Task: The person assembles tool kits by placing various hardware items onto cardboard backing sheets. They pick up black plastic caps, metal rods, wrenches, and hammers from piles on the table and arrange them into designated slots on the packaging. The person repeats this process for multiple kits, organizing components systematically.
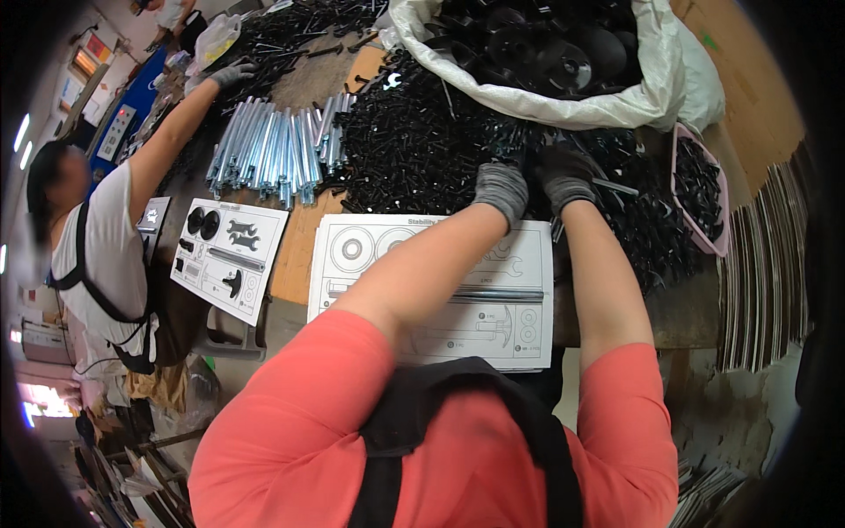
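My left hand, in a grey knit glove, reaches into the near side of a heap of small black bolts. Close beside it is my right hand, gloved too, its fingers dark and partly lost among black parts. Whatever lies between the fingers of either hand is hidden. A thin silver rod sticks out to the right of my right hand. Under my forearms lies a stack of printed parts sheets, with a metal tube resting across the top sheet.
An open white woven sack of black discs stands behind the heap. Silver tubes lie bundled at left. A pink basket of black parts sits right. A co-worker's gloved hand reaches over parts beyond another laden sheet.
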A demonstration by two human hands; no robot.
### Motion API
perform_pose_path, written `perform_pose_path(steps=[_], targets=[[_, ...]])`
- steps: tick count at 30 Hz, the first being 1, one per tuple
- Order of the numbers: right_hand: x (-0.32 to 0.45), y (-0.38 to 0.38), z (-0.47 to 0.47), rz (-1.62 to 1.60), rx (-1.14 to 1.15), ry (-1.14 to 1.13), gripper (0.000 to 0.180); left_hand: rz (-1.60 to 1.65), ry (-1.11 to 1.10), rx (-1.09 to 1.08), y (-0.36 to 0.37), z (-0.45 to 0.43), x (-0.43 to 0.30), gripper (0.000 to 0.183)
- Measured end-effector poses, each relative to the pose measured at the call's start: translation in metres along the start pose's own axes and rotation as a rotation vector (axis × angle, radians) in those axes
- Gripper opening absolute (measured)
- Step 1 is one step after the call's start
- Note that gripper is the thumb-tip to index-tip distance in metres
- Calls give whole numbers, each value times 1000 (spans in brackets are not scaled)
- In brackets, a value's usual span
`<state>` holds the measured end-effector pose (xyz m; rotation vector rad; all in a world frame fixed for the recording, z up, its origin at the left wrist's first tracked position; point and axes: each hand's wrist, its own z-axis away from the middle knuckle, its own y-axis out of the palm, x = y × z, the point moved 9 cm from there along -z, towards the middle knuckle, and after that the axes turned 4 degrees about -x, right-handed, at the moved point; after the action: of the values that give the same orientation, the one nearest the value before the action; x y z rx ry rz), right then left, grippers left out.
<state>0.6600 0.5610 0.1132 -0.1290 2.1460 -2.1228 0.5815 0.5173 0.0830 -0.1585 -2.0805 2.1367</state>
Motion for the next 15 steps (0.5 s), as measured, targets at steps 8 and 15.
perform_pose_path(steps=[8, 15], targets=[[-8, -31, 5, 112, -115, -87, 27, 355, -74, 69, -7, -3, 22, 27], [-31, -31, 21, -179, -14, -44, 35, 1723, -179, 270, -26, 46, 57, 29]])
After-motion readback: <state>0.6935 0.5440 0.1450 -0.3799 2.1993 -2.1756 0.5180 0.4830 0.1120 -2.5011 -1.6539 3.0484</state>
